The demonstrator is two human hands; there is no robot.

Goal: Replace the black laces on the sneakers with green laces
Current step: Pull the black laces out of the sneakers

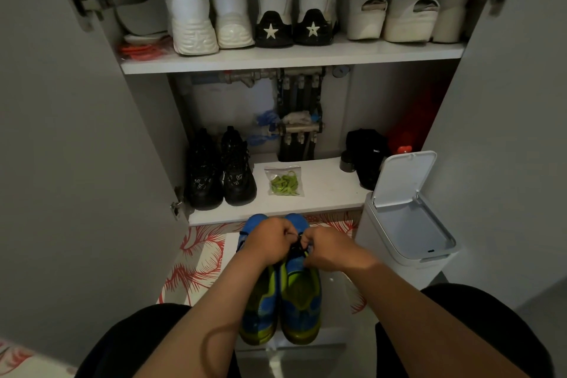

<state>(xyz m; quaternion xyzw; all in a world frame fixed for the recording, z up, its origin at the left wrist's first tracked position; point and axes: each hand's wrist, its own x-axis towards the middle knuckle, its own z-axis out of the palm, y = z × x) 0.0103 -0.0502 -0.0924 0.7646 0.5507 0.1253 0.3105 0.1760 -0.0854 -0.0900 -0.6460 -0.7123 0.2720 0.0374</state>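
Sneakers [300,294], a blue pair with yellow-green trim, stand side by side on the floor between the person's knees, toes pointing toward an open cupboard. Both hands are down over the lacing of the shoe on the person's right. The left hand [267,244] is curled into a loose fist just above the tongue, and the right hand [329,250] is curled the same way right beside it, knuckles up. Between them a short stretch of the black laces [298,246] shows. Each hand seems to be pinching it, though the light is dim and the fingertips are tucked under, so the exact hold is hard to read.

The green laces [284,182] lie bunched inside a clear bag [282,169] flat on the lower shelf [325,190], well apart from the hands. To the left of the bag on that shelf sits a pair of black shoes [222,172], heels outward. Behind the bag, pipes [299,129] run up the back wall. On the upper shelf [291,60] several white pairs stand in a row, among them one with stars on black heels [291,26].

A white bin [395,258] stands on the floor to the right of the sneakers, its lid [405,176] raised. Under the shoes' toes lies a mat [196,267] with a red and white pattern.
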